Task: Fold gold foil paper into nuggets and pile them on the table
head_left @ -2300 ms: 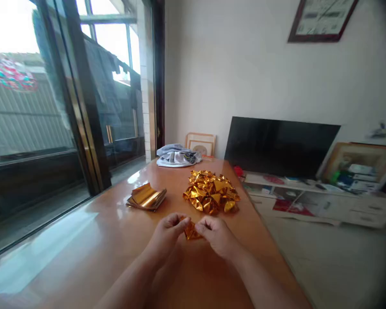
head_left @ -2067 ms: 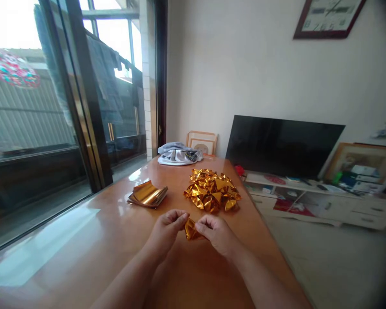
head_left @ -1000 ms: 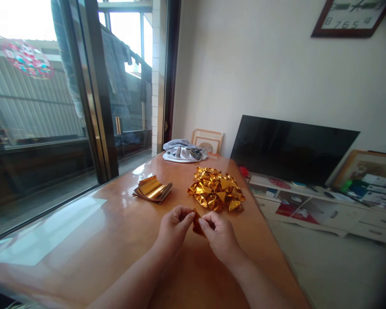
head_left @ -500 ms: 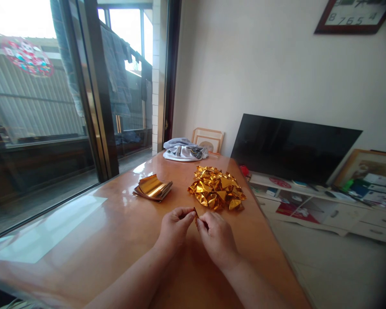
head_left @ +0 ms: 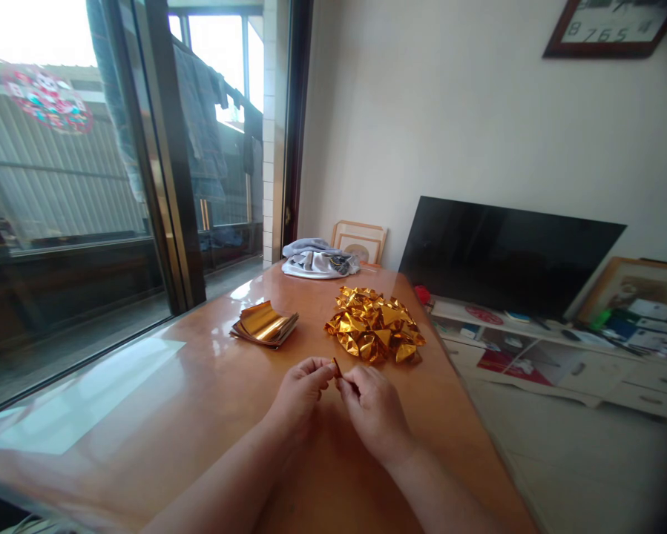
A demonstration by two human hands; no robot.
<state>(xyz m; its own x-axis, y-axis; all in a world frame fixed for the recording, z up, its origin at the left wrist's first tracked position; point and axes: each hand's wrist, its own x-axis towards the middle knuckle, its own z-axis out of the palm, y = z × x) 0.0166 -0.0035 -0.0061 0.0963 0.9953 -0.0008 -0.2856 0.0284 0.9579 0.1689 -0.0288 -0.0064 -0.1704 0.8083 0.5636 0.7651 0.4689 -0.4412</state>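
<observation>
Between my two hands is a small folded piece of gold foil paper [head_left: 336,367], mostly covered by my fingers. My left hand [head_left: 301,387] pinches it from the left, thumb against fingers. My right hand [head_left: 373,406] grips its lower right side with curled fingers. Just beyond my hands to the right lies a heap of folded gold foil pieces [head_left: 375,326]. To the left of the heap sits a stack of flat gold foil sheets [head_left: 263,325], its top sheet curling up.
All of this rests on a glossy wooden table [head_left: 211,423]. Folded clothes [head_left: 319,259] lie at its far end, near leaning frames [head_left: 360,239]. A television [head_left: 505,256] stands on a white cabinet [head_left: 594,374] to the right. A sliding glass door [head_left: 66,222] is on the left.
My left hand has shifted slightly left, and more of the folded foil paper's edge shows between my fingers. My right hand has barely moved. The heap and stack are unchanged.
</observation>
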